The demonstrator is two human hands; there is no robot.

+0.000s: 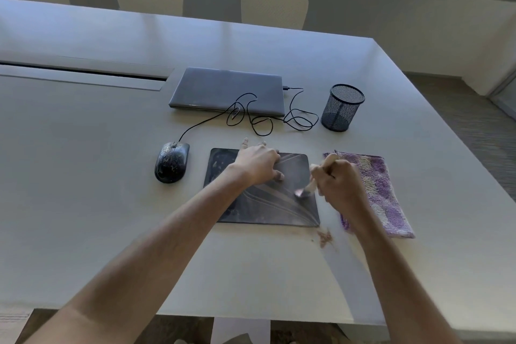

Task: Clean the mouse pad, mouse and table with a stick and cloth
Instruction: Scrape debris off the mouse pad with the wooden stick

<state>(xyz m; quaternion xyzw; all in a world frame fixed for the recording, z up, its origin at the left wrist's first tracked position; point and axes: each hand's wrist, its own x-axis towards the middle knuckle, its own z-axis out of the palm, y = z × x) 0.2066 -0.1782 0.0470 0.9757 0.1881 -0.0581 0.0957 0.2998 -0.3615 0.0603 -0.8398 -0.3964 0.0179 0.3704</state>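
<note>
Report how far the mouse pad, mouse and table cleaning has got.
Partly done: the mouse pad's right half looks scraped, and a dirt pile lies on the table. In hand: left hand presses the pad, right hand scrapes with the stick. Left: pad's far-left grime, the dirty mouse, the table; the cloth lies unused.

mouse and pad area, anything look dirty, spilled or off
Yes. The mouse is speckled with pale grit, and a small pile of brownish crumbs lies on the table just off the mouse pad's near right corner.
</note>
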